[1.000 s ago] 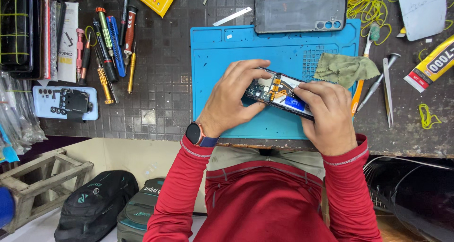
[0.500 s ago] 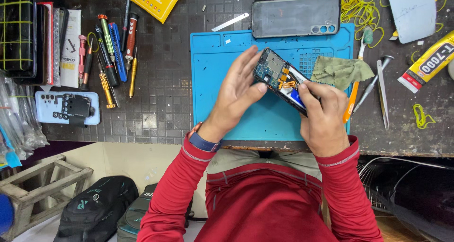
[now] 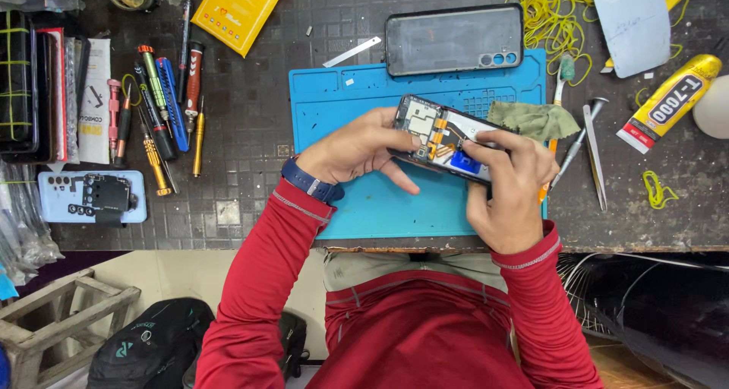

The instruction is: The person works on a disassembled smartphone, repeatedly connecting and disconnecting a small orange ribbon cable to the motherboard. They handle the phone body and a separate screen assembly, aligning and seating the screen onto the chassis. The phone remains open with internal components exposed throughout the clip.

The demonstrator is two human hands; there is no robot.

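An opened phone (image 3: pixel 440 134) with its circuit board, orange flex cables and a blue part exposed is held over the blue work mat (image 3: pixel 357 93). My left hand (image 3: pixel 357 146) grips its left end, thumb on the edge, a dark watch on the wrist. My right hand (image 3: pixel 510 184) holds its right end, with fingers pressing on the inner parts. A grey back cover (image 3: pixel 454 39) lies at the mat's far edge. A green cloth (image 3: pixel 531 119) lies just right of the phone.
Screwdrivers (image 3: pixel 159 100) lie in a row at the left, beside a light blue phone cover (image 3: pixel 91 195). Tweezers (image 3: pixel 592 150), a yellow glue tube (image 3: pixel 668 100) and yellow rubber bands (image 3: pixel 547 9) are at the right. A yellow box (image 3: pixel 239 9) lies at the back.
Both hands have shifted the phone: it was tilted up steeply half a second ago and now lies flatter, with my left fingers wrapped around its left end.
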